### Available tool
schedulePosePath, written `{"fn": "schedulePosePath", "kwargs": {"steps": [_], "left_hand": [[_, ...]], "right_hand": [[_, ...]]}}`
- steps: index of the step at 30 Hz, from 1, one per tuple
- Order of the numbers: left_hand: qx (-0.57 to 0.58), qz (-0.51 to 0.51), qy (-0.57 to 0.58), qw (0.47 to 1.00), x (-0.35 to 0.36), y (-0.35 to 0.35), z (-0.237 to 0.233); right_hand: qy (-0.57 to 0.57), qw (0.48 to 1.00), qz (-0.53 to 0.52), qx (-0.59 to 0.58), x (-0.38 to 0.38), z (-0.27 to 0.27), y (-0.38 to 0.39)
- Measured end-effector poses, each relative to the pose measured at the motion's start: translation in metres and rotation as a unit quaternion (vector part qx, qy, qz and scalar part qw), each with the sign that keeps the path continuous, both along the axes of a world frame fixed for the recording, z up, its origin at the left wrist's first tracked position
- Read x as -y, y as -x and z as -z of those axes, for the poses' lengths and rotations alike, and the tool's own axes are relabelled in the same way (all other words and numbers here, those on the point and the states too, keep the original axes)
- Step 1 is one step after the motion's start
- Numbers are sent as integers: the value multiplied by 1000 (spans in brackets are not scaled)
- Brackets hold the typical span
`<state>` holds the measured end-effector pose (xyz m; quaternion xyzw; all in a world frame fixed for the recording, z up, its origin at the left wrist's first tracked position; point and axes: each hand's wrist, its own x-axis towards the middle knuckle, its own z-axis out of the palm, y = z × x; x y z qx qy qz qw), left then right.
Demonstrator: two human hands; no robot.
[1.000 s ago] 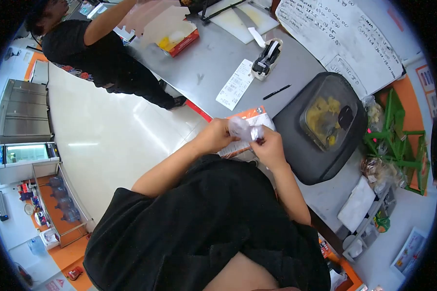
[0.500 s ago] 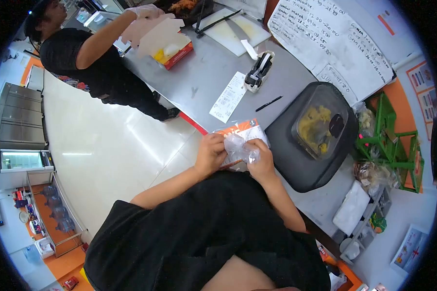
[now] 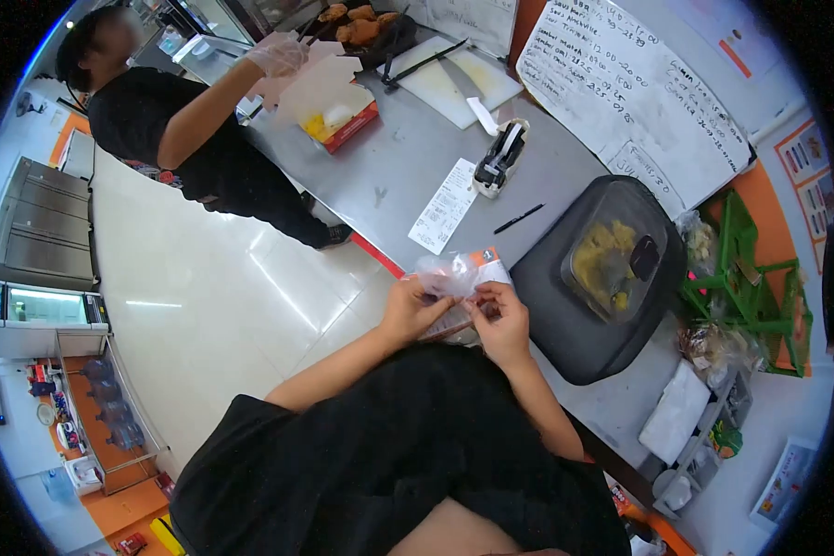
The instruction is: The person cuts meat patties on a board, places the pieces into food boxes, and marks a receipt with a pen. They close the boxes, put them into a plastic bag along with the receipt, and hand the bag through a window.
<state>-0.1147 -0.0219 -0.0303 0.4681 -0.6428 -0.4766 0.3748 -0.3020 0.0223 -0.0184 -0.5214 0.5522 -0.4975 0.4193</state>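
Between my hands is a clear plastic bag (image 3: pixel 449 276), crumpled and see-through. My left hand (image 3: pixel 415 310) pinches its lower edge with thumb and fingers. From the other side my right hand (image 3: pixel 500 320) grips the bag too, fingertips close to the left ones. Below and behind it lies an orange and white printed packet (image 3: pixel 491 267) at the counter's edge, partly hidden by my hands and the bag. A long printed receipt (image 3: pixel 443 206) lies just beyond, beside a small black and white device (image 3: pixel 500 157). A black pen (image 3: pixel 519 219) rests to the right.
A lidded clear container (image 3: pixel 612 255) with yellow food sits on a black case (image 3: pixel 556 287) at right. A gloved co-worker (image 3: pixel 167 120) handles an open food box (image 3: pixel 352 125). Farther back are a knife and a white cutting board (image 3: pixel 486 88). Green baskets (image 3: pixel 737 241) stand right.
My hands have come closer together on the plastic bag, and the bag now bulges up above my fingers. The co-worker's gloved hand has shifted near the food box. The view has shifted slightly.
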Motion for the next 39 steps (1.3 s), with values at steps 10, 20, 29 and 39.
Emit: {"fn": "schedulePosePath", "kwargs": {"steps": [10, 20, 29, 39], "left_hand": [[28, -11, 58, 998, -3, -5, 0], [6, 13, 57, 998, -3, -2, -4], [40, 17, 58, 997, -4, -3, -5], [58, 37, 60, 996, -3, -3, -13]], "right_hand": [[20, 960, 78, 268, -5, 10, -18], [53, 950, 118, 285, -3, 9, -20], [27, 951, 95, 292, -4, 6, -18], [17, 959, 71, 275, -3, 11, -16]]}}
